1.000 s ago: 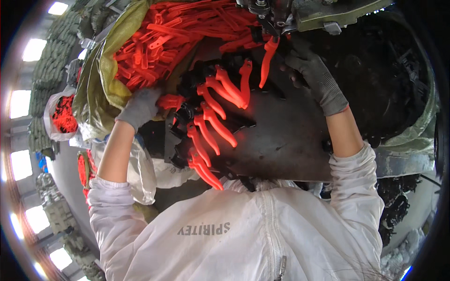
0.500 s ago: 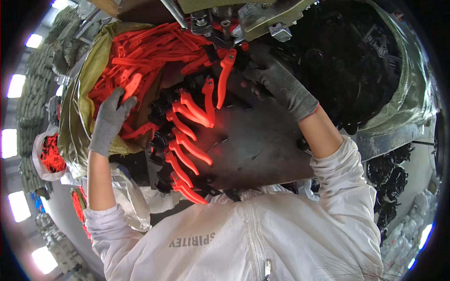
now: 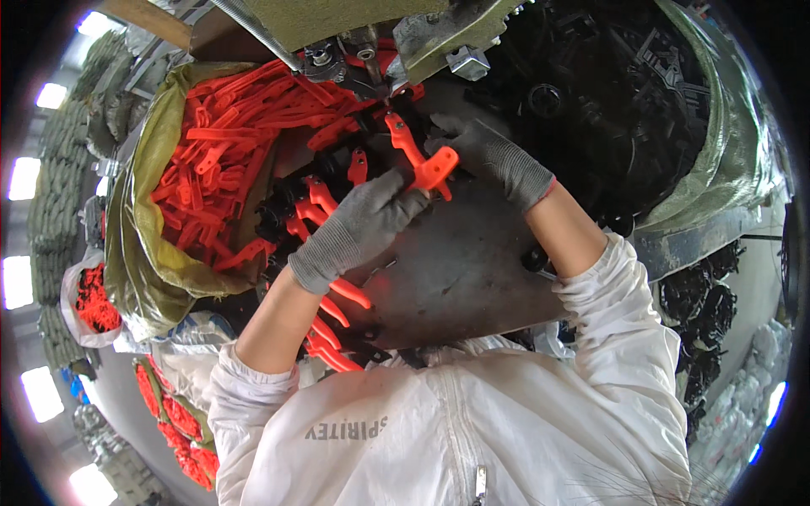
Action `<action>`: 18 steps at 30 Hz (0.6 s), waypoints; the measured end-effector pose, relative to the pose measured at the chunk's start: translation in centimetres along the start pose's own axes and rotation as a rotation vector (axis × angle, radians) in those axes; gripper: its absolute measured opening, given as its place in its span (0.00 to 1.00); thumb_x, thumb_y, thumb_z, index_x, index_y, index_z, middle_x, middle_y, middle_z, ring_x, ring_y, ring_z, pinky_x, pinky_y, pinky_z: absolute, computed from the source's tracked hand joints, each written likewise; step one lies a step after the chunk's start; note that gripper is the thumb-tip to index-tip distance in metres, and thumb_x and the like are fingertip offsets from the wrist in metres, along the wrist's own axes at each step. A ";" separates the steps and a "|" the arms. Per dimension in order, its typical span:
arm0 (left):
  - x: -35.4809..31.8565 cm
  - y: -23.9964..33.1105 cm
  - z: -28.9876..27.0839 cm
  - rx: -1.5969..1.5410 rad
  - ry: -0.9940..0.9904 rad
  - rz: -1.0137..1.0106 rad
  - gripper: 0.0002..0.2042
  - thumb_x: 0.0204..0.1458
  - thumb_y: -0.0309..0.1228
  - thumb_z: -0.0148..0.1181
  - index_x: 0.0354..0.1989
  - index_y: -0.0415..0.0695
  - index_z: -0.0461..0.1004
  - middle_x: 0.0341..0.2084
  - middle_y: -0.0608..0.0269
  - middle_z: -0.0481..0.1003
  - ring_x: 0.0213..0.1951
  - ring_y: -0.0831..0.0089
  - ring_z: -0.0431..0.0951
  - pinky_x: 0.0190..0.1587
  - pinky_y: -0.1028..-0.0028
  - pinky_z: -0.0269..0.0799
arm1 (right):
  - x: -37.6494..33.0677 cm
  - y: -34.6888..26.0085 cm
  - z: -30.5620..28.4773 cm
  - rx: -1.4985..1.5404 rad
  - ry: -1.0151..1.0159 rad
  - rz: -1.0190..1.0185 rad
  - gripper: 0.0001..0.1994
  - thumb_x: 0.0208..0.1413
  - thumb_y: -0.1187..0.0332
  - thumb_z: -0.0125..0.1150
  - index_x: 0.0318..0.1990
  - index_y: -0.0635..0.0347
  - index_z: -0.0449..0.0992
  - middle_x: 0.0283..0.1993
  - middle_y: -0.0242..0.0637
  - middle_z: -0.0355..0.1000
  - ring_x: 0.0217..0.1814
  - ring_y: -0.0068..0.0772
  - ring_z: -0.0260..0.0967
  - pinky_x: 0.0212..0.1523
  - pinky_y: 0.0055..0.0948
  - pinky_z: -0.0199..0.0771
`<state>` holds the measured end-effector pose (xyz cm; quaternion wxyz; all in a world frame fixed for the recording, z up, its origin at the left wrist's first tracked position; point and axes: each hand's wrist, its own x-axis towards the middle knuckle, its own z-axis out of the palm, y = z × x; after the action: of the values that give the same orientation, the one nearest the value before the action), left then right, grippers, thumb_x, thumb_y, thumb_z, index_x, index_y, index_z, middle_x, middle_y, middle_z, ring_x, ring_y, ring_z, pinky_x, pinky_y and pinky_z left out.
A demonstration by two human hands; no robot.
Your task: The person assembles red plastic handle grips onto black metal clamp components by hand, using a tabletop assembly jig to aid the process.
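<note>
My left hand (image 3: 371, 221), in a grey knitted glove, is closed on a red plastic handle (image 3: 436, 169) with a small hole near its end. It is held over the dark metal tabletop (image 3: 472, 278). Just behind it, a red lever (image 3: 401, 133) sits under the rivet-press head (image 3: 364, 52). My right hand (image 3: 494, 156), gloved alike, is to the right of that lever, its visible fingers apart; the rest are lost against dark parts. Below and left of my left hand lie several red levers (image 3: 350, 293) joined to black pieces, partly covered by my forearm.
A yellow-green sack (image 3: 126, 228) full of loose red handles (image 3: 224, 126) stands on the left. On the right, a pale green sack (image 3: 717, 160) contains black parts (image 3: 591, 118). The machine's metal body (image 3: 337, 21) overhangs the far edge. A white bag (image 3: 72, 316) of red pieces stands farther left.
My left hand has moved right from the sack to the press, bringing the red handle along. My right hand has shifted slightly left. The view has shifted a little.
</note>
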<state>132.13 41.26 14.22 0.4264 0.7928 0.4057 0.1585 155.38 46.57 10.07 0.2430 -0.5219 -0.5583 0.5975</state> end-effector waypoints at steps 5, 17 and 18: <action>0.0 -0.8 -1.6 -0.160 -0.009 0.053 0.09 0.67 0.30 0.59 0.46 0.36 0.72 0.30 0.60 0.78 0.31 0.72 0.79 0.35 0.71 0.74 | 0.2 1.1 0.2 0.045 0.029 0.029 0.12 0.68 0.63 0.57 0.53 0.57 0.75 0.33 0.26 0.70 0.30 0.15 0.67 0.29 0.23 0.70; 3.3 2.5 -4.0 -0.572 -0.030 -0.190 0.18 0.70 0.43 0.52 0.50 0.38 0.76 0.31 0.67 0.75 0.31 0.81 0.75 0.34 0.79 0.71 | -3.2 0.4 5.8 0.386 0.251 -0.224 0.15 0.62 0.65 0.64 0.53 0.62 0.76 0.32 0.37 0.77 0.33 0.31 0.76 0.33 0.34 0.77; 4.0 0.5 -3.3 -0.307 0.078 0.022 0.18 0.69 0.43 0.53 0.50 0.37 0.76 0.34 0.64 0.75 0.35 0.77 0.78 0.37 0.77 0.74 | -3.8 1.4 5.5 0.131 0.240 -0.347 0.15 0.62 0.64 0.64 0.53 0.59 0.76 0.35 0.43 0.78 0.35 0.39 0.77 0.35 0.38 0.77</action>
<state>132.87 46.03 16.16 0.5249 0.7157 0.3843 0.2541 152.14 40.59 9.16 0.4403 -0.4685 -0.5668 0.5152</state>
